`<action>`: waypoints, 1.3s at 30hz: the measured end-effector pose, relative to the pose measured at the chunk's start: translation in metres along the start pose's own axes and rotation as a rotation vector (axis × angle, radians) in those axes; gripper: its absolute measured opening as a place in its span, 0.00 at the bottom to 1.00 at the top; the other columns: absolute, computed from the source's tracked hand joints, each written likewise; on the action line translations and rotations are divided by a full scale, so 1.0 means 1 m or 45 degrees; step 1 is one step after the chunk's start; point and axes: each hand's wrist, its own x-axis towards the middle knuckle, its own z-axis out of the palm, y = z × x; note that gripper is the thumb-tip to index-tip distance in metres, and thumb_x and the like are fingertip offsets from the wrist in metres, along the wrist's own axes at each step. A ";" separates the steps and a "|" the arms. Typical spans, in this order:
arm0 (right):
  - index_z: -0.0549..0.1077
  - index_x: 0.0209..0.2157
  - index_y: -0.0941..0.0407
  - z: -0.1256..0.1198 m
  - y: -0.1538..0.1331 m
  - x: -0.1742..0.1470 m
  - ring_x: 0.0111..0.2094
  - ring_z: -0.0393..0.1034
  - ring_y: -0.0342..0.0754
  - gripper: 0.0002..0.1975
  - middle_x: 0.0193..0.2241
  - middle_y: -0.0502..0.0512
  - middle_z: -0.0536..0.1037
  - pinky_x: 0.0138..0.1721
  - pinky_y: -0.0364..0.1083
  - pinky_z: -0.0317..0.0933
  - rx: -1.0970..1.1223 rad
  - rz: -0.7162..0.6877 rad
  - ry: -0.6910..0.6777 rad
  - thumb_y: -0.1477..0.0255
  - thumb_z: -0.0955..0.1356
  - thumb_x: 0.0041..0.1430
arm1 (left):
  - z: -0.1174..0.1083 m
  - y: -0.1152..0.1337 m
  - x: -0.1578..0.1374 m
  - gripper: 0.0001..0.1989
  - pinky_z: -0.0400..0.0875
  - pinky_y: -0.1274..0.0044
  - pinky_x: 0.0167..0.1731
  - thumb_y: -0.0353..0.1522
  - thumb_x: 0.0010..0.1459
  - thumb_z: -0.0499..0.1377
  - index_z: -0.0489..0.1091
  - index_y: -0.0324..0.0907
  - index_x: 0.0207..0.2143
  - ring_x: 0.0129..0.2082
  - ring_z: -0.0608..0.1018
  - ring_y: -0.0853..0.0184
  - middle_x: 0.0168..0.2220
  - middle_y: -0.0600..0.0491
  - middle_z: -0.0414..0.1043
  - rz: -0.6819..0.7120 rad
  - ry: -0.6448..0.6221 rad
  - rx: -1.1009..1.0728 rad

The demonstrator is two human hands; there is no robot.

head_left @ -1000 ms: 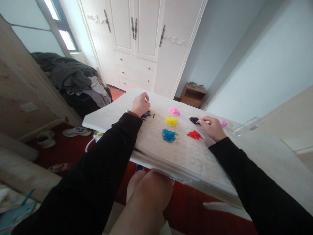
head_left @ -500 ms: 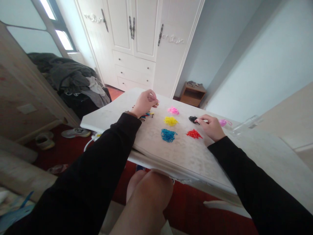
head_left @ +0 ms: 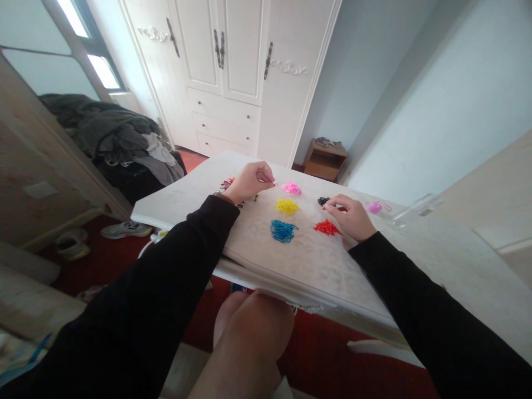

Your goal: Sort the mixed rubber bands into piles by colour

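Observation:
My left hand is pinched closed just left of the pile of pink rubber bands, with a tiny pink band showing at its fingertips. A mixed-colour pile of bands lies partly hidden behind that hand. My right hand is also pinched, its fingertips beside the black rubber bands; what it holds, if anything, is too small to tell. Yellow bands, blue bands and red bands lie in separate heaps between my hands.
Everything lies on a white table. Toward the right are a pink object with a loop and a clear plastic container. A white wardrobe and a small wooden cabinet stand beyond.
My left hand has moved right and slightly nearer, toward the pink pile, uncovering more of the mixed pile. My right hand has shifted slightly left beside the black bands, still pinched.

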 end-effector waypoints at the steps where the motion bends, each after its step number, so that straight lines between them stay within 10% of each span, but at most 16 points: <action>1: 0.79 0.26 0.53 0.000 0.001 0.000 0.37 0.75 0.53 0.10 0.32 0.56 0.81 0.39 0.50 0.68 0.004 -0.004 0.001 0.63 0.69 0.57 | 0.000 0.000 0.000 0.12 0.77 0.74 0.39 0.28 0.47 0.72 0.71 0.39 0.31 0.35 0.83 0.66 0.31 0.50 0.80 0.007 -0.005 0.001; 14: 0.79 0.27 0.52 0.000 0.007 0.000 0.37 0.75 0.51 0.10 0.33 0.55 0.81 0.38 0.49 0.68 0.043 -0.004 -0.022 0.63 0.70 0.58 | 0.055 -0.003 0.058 0.07 0.74 0.75 0.37 0.21 0.52 0.64 0.71 0.39 0.28 0.32 0.80 0.69 0.29 0.51 0.79 0.089 0.057 -0.006; 39: 0.80 0.26 0.53 0.000 0.000 -0.006 0.35 0.75 0.50 0.09 0.31 0.55 0.81 0.36 0.49 0.68 0.052 -0.074 -0.014 0.67 0.70 0.58 | 0.051 -0.011 0.033 0.09 0.69 0.78 0.31 0.27 0.50 0.71 0.73 0.39 0.29 0.28 0.80 0.68 0.25 0.53 0.79 -0.010 0.129 0.145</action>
